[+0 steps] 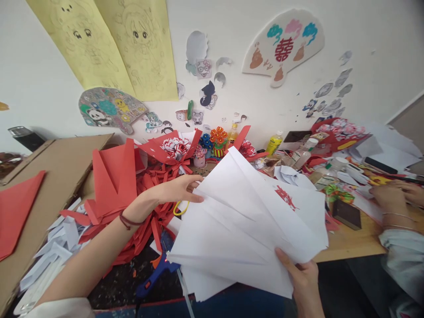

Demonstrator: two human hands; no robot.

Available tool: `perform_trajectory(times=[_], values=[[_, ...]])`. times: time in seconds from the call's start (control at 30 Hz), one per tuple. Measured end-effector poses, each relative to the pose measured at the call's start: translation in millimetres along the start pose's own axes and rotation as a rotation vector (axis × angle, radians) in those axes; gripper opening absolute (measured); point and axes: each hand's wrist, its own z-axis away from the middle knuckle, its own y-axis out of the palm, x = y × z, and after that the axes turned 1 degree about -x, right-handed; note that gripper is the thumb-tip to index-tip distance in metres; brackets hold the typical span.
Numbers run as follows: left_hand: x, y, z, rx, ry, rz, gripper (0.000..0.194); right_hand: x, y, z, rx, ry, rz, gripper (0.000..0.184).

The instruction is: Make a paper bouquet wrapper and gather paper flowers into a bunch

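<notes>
left hand (pixel 177 189) loosely pinching upper-left edge, right hand (pixel 305 282) gripping lower-right | white paper sheets (pixel 228 212) looking light, bendy, probably creasing easily, edges seeming safest tbh

A pale wall (pixel 228 110) with taped-up drawings (pixel 149 39) rises behind a light wooden tabletop (pixel 351 240).

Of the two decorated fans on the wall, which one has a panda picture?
The grey multicoloured fan, lower left, just below the yellow drawing sheets; the white fan at upper right shows a red character and clouds.
</notes>
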Motion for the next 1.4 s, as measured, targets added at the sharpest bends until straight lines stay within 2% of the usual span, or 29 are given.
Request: perform_trajectory(times=[0.1,0.3,0.53,0.73,0.9,1.0,1.2,1.4], values=[[3.0,7.7,1.6,-0.12,0.03,-0.107,0.056,-4.1,-1.1,1.2,-0.014,-0.04,0.018,0.066],[4.1,5.0,6.7,-0.148,0.031,-0.017,0.046,-3.7,-2.2,4.8,-0.005,-0.076,0.024,0.065],[1.3,18.5,7.2,-0.288,0.079,-0.118,0.054,0.5,5.8,9.5,-0.029,-0.102,0.008,0.065],[9.1,5.7,9.9,-0.36,0.113,-0.024,0.051,3.9,8.5,10.7,-0.059,-0.07,-0.008,0.064],[11.1,18.5,9.5,-0.448,0.086,-0.195,0.061,8.4,18.2,18.2,-0.058,-0.128,-0.025,0.061],[13.4,24.0,6.2,-0.467,0.062,-0.25,0.066,4.1,17.7,14.2,-0.073,-0.13,-0.032,0.059],[20.4,13.4,7.7,-0.537,0.11,-0.196,0.058,-2.8,11.6,8.7,-0.047,-0.102,-0.04,0.059],[13.1,32.0,7.2,-0.494,0.105,-0.213,0.07,7.3,23.6,23.0,-0.032,-0.157,-0.033,0.057]])
